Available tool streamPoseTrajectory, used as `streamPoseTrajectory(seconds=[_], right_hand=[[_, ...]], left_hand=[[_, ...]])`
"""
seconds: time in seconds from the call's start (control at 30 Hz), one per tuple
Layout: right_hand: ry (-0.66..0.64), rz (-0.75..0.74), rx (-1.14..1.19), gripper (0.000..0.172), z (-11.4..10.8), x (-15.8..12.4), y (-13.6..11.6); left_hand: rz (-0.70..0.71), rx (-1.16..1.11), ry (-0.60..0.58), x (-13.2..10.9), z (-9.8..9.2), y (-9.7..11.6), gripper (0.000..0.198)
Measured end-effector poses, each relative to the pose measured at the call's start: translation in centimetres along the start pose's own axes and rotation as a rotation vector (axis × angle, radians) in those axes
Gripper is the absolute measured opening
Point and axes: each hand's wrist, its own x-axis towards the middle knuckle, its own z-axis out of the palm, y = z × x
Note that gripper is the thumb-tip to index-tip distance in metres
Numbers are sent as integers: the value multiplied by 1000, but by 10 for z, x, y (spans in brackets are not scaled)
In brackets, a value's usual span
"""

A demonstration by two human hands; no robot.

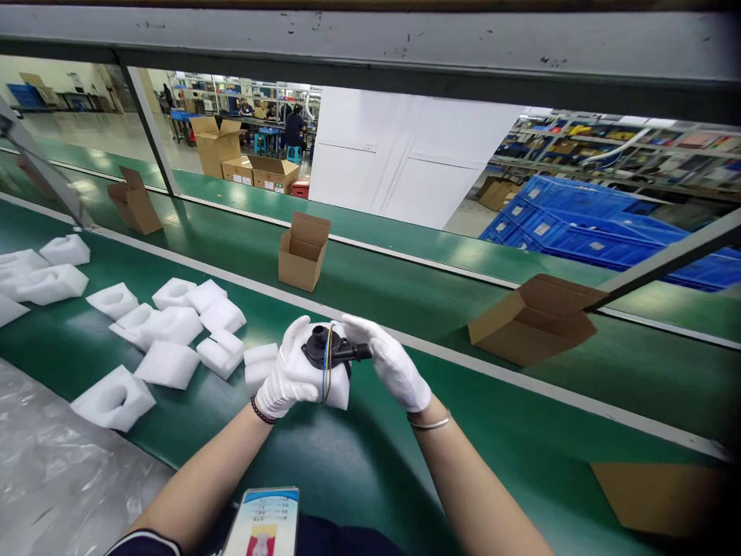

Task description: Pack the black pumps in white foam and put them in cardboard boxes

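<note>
My left hand [290, 368], in a white glove, grips a white foam block [333, 386] from the left, thumb along the near side. Set into the foam is a small black pump [319, 346] with a round top port and an outlet pipe pointing right. Thin coloured wires [327, 355] run over the pump and down the front of the foam. My gloved right hand [394, 363] is held at the outlet side, its fingers stretched out and reaching toward the far edge of the pump. Its thumb is hidden.
Loose white foam pieces [174, 324] lie left on the green belt [359, 479], beside a clear plastic bag [52, 471]. Open cartons stand on the lane beyond: one ahead [302, 259], one right [529, 328]. A metal beam [370, 46] crosses overhead. Blue crates [579, 220] are stacked behind.
</note>
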Motion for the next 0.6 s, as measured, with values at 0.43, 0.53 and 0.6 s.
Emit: streamPoseTrajectory(seconds=[0.43, 0.53, 0.6], right_hand=[[228, 121, 16, 97, -27, -63, 9], [263, 114, -55, 93, -39, -75, 3], [300, 61, -175, 83, -53, -76, -3]], left_hand=[[-138, -289, -160, 6, 71, -13, 110], [-98, -240, -210, 17, 91, -12, 114], [-62, -194, -251, 25, 102, -10, 120]])
